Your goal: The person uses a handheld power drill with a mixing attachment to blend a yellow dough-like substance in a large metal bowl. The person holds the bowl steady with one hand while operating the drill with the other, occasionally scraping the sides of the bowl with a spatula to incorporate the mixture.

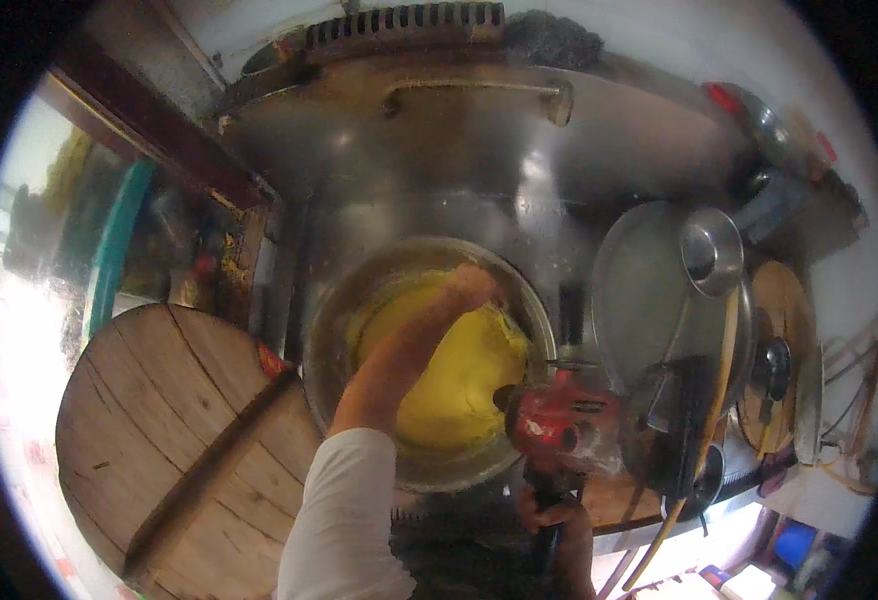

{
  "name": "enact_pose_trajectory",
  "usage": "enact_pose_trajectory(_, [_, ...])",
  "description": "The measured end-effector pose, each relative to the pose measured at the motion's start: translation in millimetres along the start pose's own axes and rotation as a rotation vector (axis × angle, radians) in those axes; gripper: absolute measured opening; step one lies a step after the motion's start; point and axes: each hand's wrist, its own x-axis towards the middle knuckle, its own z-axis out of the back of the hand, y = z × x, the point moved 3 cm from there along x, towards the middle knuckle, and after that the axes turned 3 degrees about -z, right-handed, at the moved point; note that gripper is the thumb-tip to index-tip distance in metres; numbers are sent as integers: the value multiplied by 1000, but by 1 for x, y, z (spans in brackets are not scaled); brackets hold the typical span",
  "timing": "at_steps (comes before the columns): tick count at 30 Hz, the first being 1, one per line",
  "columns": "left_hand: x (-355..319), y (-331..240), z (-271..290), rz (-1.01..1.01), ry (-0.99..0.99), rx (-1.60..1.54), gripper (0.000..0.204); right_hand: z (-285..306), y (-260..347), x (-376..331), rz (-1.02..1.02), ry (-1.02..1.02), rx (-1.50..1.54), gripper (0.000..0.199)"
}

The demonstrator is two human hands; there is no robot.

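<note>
A wide metal bowl (pixel 324 345) holds a smooth, thick yellow mixture (pixel 474 375). My left arm, in a white sleeve, reaches over the bowl. My left hand (pixel 474 288) is at the bowl's far right inner side, just above the yellow mixture's edge; its fingers are too blurred to make out. My right hand (pixel 551 512) is closed round the dark handle of a red power drill (pixel 564 425) at the bowl's near right. The drill's dark front end points left over the bowl's rim. Any bit or whisk on it cannot be made out.
Left of the bowl lies a round wooden lid (pixel 179 400) with a crossbar. To the right stand a large pale pan (pixel 644 290), a metal ladle (pixel 711 250) with a long wooden handle, and another round wooden lid (pixel 784 330). A metal panel with a bar handle (pixel 479 87) rises behind.
</note>
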Motion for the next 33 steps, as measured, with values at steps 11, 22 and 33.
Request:
enact_pose_trajectory(11, [-305,146,-49,599,240,313,18,-15,-37,28,-327,144,154,49])
enact_pose_trajectory(22, [-356,75,-107,456,156,246,23,-23,-23,86,-199,390,178,44])
enact_pose_trajectory(33, [-420,-88,-42,532,145,-100,27,5,-3,85,14,284,3,50])
